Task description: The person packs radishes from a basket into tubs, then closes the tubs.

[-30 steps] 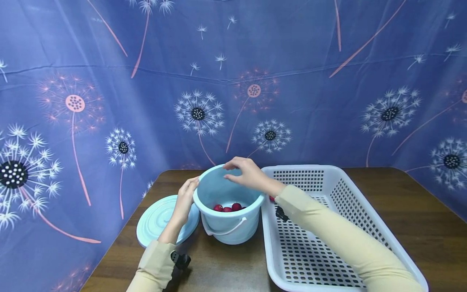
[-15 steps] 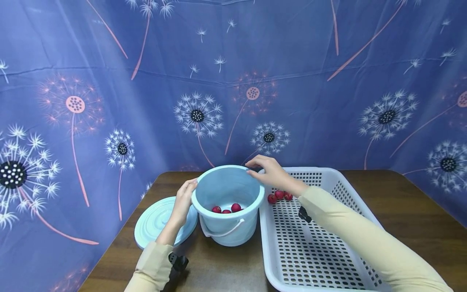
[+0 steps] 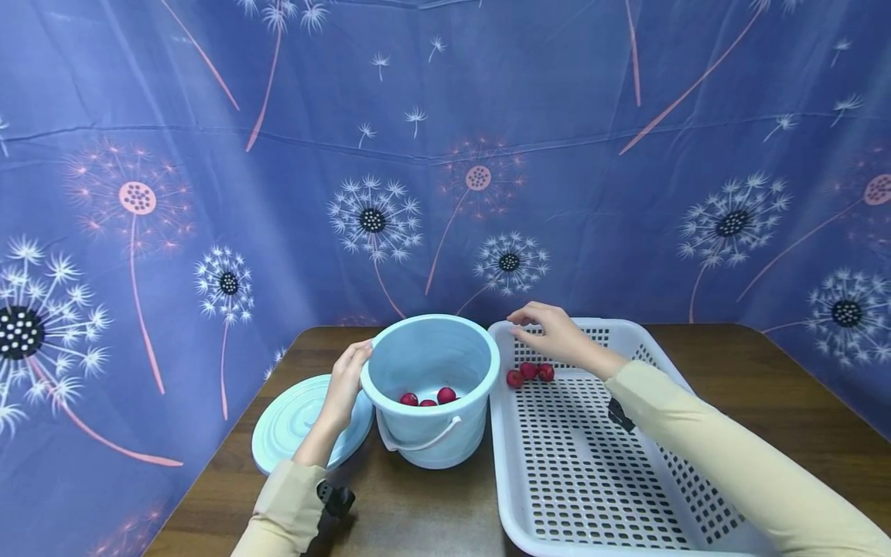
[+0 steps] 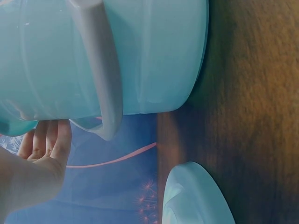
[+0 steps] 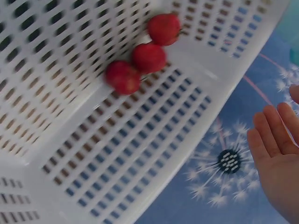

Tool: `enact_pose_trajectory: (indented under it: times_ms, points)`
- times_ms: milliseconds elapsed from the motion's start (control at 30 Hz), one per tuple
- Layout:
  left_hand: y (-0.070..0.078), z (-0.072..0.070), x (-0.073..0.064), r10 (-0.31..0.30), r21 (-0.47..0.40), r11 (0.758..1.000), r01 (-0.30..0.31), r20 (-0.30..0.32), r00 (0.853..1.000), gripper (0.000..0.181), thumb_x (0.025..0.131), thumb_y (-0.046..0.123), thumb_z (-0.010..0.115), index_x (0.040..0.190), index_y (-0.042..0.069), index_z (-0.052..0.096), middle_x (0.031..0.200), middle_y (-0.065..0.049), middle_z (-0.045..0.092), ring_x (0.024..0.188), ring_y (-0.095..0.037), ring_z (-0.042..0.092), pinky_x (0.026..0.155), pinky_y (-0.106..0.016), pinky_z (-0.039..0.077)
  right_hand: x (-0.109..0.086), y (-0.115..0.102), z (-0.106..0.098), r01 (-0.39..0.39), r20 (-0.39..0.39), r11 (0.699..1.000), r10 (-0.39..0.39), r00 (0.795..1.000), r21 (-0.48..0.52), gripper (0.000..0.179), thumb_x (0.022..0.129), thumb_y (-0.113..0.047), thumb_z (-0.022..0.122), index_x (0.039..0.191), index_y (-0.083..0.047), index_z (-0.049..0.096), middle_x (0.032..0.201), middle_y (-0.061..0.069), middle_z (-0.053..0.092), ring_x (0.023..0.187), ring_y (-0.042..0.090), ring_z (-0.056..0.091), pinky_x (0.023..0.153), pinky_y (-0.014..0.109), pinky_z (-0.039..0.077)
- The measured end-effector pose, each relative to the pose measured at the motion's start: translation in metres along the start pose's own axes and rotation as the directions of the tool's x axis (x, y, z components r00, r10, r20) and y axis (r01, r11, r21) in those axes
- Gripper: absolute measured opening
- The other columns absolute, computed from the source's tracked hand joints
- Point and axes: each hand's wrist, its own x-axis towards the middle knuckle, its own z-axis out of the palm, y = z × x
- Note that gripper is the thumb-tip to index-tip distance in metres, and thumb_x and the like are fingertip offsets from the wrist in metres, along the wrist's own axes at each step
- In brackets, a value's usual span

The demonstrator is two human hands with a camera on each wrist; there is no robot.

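A light-blue bucket [image 3: 430, 452] stands upright on the table, with small red apples [image 3: 446, 395] at its bottom. My left hand [image 3: 343, 387] touches the bucket's left side near the rim; in the left wrist view its fingers [image 4: 50, 137] lie against the outer wall, the thumb hidden. Over the back left part of a white perforated basket [image 3: 503, 464] hovers my right hand [image 3: 553, 333], fingers loosely bent, with nothing in it. Below it, three more red apples [image 3: 529, 371] lie together in the basket's far left corner, seen closer as red apples [image 5: 148, 58] in the right wrist view.
A light-blue round lid [image 3: 285, 422] lies left of the bucket, partly behind the left forearm. The bucket's white handle [image 3: 425, 445] hangs down at the front. Behind the wooden table [image 3: 431, 518] hangs a blue dandelion-print cloth [image 3: 592, 193].
My right hand has moved right, from over the bucket to over the basket, uncovering the apples in the basket's corner. The left hand stays at the bucket; the view has shifted slightly.
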Motion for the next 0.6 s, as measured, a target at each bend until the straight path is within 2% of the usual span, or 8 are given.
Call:
enact_pose_trajectory:
  times_ms: [233, 400, 600]
  points:
    - [0.000, -0.001, 0.001, -0.004, 0.007, 1.000, 0.004, -0.008, 1.000, 0.041, 0.100, 0.031, 0.039, 0.126, 0.001, 0.050, 0.131, -0.016, 0.052, 0.115, -0.025, 0.053, 0.090, -0.030, 0.044, -0.010, 0.019, 0.000, -0.036, -0.001, 0.999, 0.036, 0.999, -0.017, 0.027, 0.090, -0.017, 0.063, 0.113, -0.002, 0.064, 0.105, 0.009, 0.064, 0.098, 0.025, 0.061, 0.082, 0.041, 0.051]
    - [-0.001, 0.000, 0.002, -0.010, 0.004, 1.000, 0.010, -0.011, 1.000, 0.041, 0.099, 0.029, 0.039, 0.125, 0.000, 0.050, 0.130, -0.016, 0.052, 0.114, -0.023, 0.053, 0.089, -0.029, 0.044, -0.015, 0.029, 0.000, -0.072, 0.035, 0.997, 0.073, 0.997, -0.035, 0.031, 0.090, -0.020, 0.063, 0.115, -0.002, 0.063, 0.108, 0.011, 0.064, 0.100, 0.027, 0.061, 0.085, 0.043, 0.050]
    - [-0.001, 0.001, 0.001, -0.014, 0.000, 1.000, 0.014, -0.024, 1.000, 0.040, 0.099, 0.028, 0.038, 0.125, -0.001, 0.050, 0.129, -0.017, 0.052, 0.110, -0.020, 0.054, 0.085, -0.025, 0.044, -0.020, 0.045, 0.005, -0.065, 0.095, 0.992, 0.075, 0.993, -0.106, 0.034, 0.088, -0.023, 0.065, 0.112, 0.001, 0.063, 0.107, 0.015, 0.065, 0.097, 0.029, 0.062, 0.086, 0.044, 0.050]
